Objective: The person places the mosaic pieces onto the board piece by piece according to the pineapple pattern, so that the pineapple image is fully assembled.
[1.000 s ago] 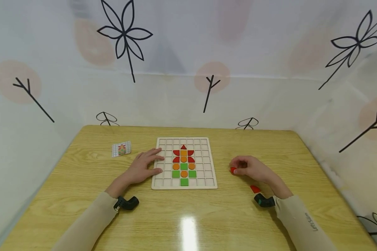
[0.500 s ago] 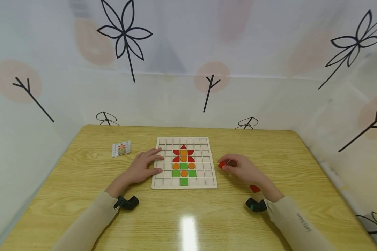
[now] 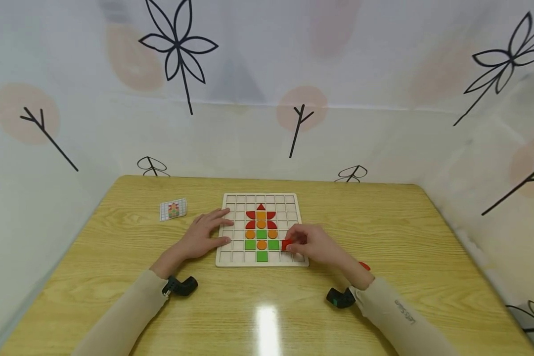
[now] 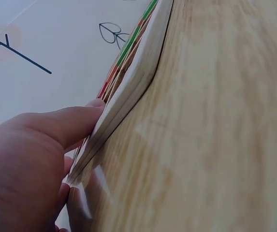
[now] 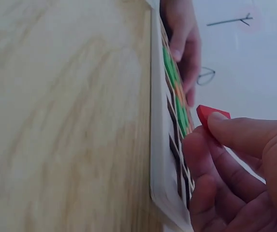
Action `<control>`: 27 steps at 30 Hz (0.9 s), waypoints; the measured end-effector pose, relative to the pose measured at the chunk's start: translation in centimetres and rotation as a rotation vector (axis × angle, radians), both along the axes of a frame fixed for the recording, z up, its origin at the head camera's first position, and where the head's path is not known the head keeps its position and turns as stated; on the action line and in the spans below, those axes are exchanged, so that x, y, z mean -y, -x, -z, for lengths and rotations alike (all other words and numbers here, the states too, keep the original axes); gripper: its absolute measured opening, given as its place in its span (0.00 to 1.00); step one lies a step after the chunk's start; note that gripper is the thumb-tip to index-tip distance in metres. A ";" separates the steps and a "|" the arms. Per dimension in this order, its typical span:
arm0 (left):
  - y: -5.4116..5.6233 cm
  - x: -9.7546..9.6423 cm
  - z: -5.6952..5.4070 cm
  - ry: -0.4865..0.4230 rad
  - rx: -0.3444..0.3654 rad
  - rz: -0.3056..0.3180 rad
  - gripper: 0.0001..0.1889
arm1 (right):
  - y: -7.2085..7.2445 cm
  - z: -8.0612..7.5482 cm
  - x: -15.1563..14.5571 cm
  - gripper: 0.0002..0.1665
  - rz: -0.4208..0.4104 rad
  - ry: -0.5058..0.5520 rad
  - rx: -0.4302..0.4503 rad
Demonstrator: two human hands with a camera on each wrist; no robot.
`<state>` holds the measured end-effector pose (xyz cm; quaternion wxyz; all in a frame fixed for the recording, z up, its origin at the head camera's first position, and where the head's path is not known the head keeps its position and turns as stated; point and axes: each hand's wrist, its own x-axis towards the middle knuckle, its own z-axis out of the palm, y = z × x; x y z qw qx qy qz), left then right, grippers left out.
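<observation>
A white gridded puzzle board [image 3: 240, 257] lies mid-table, with red, orange and green pieces forming a figure in its cells. My left hand [image 3: 201, 236] rests on the board's left edge, fingers spread; in the left wrist view its thumb [image 4: 75, 121] lies on the rim. My right hand [image 3: 315, 243] is over the board's right side and pinches a red piece [image 3: 287, 245] between thumb and fingers, just right of a green square [image 3: 273, 244]. In the right wrist view the red piece [image 5: 207, 112] shows a flat face and a straight edge, partly covered by the thumb.
A small pattern card [image 3: 173, 209] lies on the table left of the board. Another red piece [image 3: 364, 266] is on the table at the right, partly hidden behind my right forearm. A patterned cloth [image 3: 231, 143] rises behind the table [image 3: 222, 316].
My right hand has carried the red piece leftward from the table on the right to over the board's right side. The left hand stays at the board's left edge.
</observation>
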<state>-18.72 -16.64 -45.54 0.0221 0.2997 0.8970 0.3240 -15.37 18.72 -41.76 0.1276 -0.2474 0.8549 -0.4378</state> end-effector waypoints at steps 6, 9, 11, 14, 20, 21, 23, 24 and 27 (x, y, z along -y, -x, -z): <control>0.0 -0.1 0.0 -0.006 -0.011 0.004 0.23 | -0.4 0.2 1.4 0.06 -0.033 -0.069 -0.005; 0.0 -0.1 0.1 -0.003 -0.018 0.004 0.23 | -0.4 0.3 1.7 0.06 -0.051 -0.087 -0.031; 0.0 -0.1 0.1 -0.002 -0.017 0.005 0.24 | -0.4 0.3 1.8 0.06 -0.059 -0.106 -0.050; 0.0 -0.1 0.1 0.000 -0.012 0.003 0.24 | -0.5 0.3 2.0 0.06 -0.063 -0.137 -0.071; 0.0 0.0 0.1 0.003 -0.016 0.000 0.24 | -0.8 0.1 2.5 0.06 -0.044 -0.179 -0.096; 0.0 -0.1 0.1 0.004 -0.015 -0.001 0.24 | -0.8 0.2 2.6 0.05 -0.042 -0.186 -0.106; 0.0 -0.1 0.1 0.003 -0.014 -0.002 0.24 | -0.8 0.3 2.8 0.05 -0.039 -0.202 -0.124; 0.0 -0.1 0.1 0.003 -0.015 -0.002 0.24 | -0.8 0.4 2.8 0.05 -0.039 -0.207 -0.131; 0.0 -0.1 0.1 0.002 -0.016 0.000 0.24 | -0.8 0.5 3.0 0.06 -0.035 -0.220 -0.146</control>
